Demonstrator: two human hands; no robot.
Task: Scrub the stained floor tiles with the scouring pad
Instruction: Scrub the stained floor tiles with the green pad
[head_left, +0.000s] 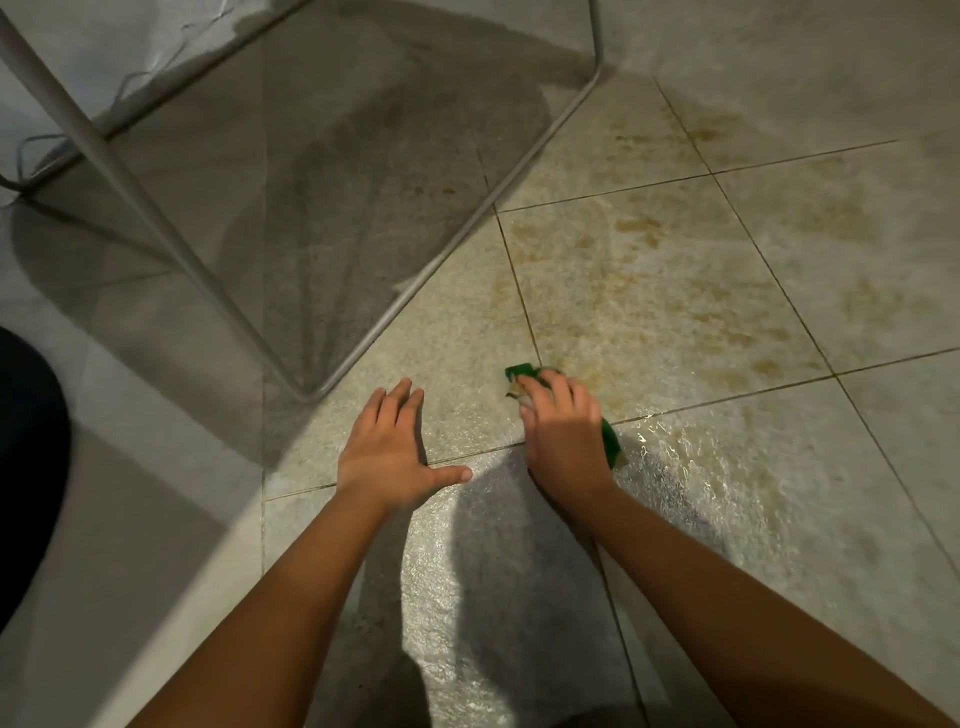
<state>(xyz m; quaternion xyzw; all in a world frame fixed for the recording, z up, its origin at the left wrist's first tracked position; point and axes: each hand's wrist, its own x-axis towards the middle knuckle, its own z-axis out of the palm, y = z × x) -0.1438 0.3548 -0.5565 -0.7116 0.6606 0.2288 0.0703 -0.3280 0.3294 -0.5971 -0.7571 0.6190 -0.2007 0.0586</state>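
Head view: right hand (563, 434) palm-down, fingers curled over green scouring pad (524, 372), pressing it onto wet floor tiles (675, 291) at grout crossing beside brown stains (639, 228). Left hand (389, 452) flat on tile, fingers spread, thumb out, holding nothing. Both forearms extended forward. Metal frame leg (457, 228) near left hand.

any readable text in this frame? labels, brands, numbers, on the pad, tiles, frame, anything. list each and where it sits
None. No text, label, brand, number or sign can be read anywhere in this view.
Green scouring pad, under the right hand: no print on the parts that show.
Stained floor tiles: brown marks only, no lettering.
Metal frame: bare tubing, no sticker visible.
Left hand: flat on the tile, holds nothing.
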